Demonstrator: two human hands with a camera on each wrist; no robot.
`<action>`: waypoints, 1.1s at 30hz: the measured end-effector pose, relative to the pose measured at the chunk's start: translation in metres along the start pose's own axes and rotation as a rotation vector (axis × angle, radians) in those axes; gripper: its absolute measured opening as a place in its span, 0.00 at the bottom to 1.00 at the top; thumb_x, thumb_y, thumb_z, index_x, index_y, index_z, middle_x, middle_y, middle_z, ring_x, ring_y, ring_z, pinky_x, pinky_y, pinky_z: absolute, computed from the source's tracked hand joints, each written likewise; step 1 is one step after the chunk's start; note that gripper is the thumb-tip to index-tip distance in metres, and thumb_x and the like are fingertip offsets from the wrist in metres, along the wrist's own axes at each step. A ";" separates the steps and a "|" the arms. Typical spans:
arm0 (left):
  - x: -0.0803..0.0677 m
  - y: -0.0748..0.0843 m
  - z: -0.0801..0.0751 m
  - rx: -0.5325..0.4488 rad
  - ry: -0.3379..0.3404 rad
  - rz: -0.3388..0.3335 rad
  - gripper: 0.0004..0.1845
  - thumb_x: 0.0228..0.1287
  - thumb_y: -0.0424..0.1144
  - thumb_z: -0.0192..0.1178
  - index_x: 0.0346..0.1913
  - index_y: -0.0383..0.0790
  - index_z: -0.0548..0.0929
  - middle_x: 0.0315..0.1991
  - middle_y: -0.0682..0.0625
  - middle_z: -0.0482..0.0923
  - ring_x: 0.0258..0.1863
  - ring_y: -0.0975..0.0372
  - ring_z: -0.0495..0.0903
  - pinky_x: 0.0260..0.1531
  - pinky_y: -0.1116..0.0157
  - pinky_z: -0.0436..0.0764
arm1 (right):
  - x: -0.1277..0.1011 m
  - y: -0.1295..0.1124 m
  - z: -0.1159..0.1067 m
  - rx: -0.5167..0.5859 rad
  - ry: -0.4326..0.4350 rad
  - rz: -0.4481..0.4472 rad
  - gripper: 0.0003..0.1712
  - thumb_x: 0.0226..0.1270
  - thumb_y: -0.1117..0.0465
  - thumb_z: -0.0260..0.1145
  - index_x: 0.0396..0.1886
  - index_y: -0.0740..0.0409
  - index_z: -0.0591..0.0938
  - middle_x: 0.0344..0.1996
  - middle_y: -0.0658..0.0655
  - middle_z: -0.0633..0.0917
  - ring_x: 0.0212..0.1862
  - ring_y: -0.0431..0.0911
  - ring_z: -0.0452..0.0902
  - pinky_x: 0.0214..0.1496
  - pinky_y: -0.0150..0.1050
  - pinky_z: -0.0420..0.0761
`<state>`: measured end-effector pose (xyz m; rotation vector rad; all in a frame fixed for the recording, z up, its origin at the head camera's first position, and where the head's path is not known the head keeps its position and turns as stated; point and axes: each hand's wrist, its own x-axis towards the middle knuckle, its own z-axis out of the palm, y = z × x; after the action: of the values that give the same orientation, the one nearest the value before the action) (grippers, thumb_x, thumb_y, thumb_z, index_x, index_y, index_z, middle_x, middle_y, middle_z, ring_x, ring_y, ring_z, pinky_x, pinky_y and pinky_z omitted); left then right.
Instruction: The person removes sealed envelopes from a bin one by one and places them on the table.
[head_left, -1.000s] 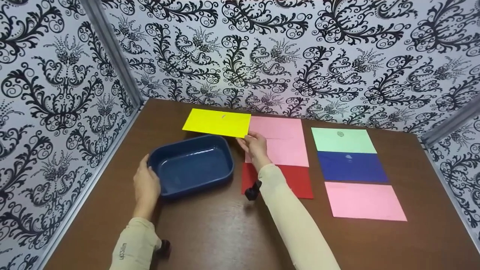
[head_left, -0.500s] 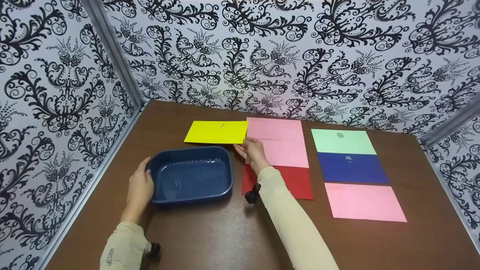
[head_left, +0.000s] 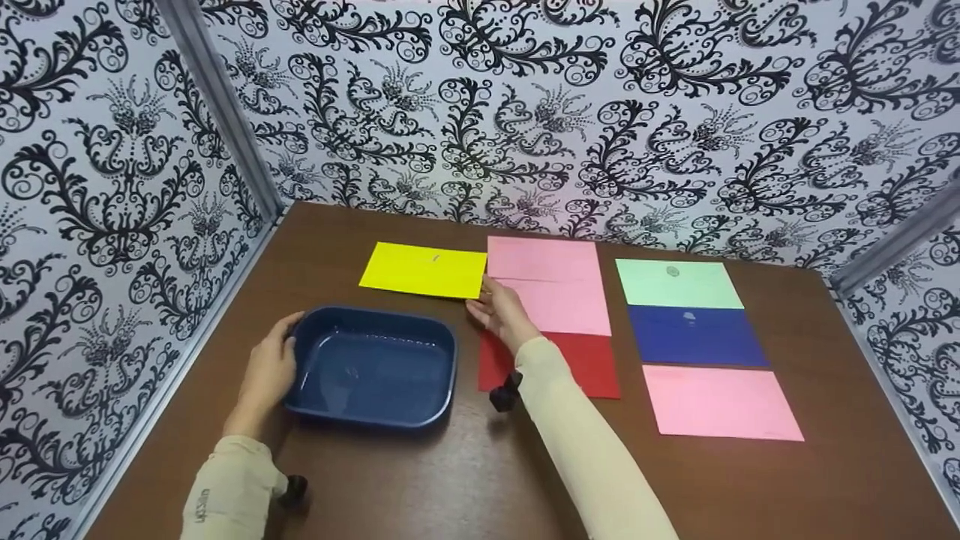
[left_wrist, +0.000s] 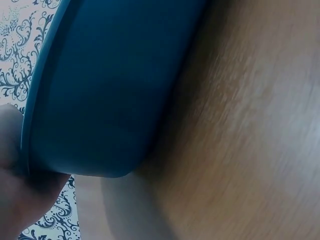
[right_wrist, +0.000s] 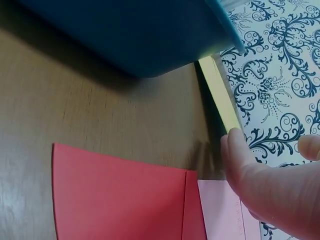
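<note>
My left hand [head_left: 268, 367] grips the left end of a dark blue rectangular baking dish [head_left: 375, 416], thumb at the rim; the same dish [left_wrist: 110, 90] fills much of the left wrist view. Beyond it lies a yellow envelope [head_left: 424, 270] with a small mark near its top edge. At the envelope's lower right corner is my right hand [head_left: 504, 311], its extended fingertips touching the edge. From the right wrist view, the thumb stands apart from those fingers, and the yellow envelope [right_wrist: 220, 92] shows as a narrow strip.
Pink envelopes [head_left: 544, 259] lie right of the yellow one, with a red envelope [head_left: 589, 367] in front. Farther right, a mint green envelope [head_left: 679, 285], a blue envelope [head_left: 694, 337] and another pink envelope [head_left: 720, 401] form a column. Patterned walls [head_left: 555, 112] border the brown table [head_left: 420, 480].
The yellow envelope has come down from a raised position and shifted slightly toward me. My left hand has drawn the dish closer and to the left. The right hand's thumb now stands off.
</note>
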<state>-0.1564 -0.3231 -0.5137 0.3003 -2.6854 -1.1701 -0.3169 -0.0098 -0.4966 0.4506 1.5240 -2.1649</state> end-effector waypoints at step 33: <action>0.028 0.014 -0.017 0.138 -0.051 0.108 0.29 0.75 0.33 0.49 0.76 0.32 0.59 0.71 0.27 0.63 0.70 0.34 0.61 0.69 0.37 0.60 | -0.021 -0.021 -0.054 0.001 -0.010 -0.124 0.35 0.79 0.56 0.51 0.78 0.64 0.53 0.76 0.70 0.59 0.75 0.62 0.61 0.76 0.49 0.67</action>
<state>-0.1803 -0.3332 -0.4894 0.1459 -2.7934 -0.9772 -0.3096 0.0506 -0.4873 0.3533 1.5833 -2.2581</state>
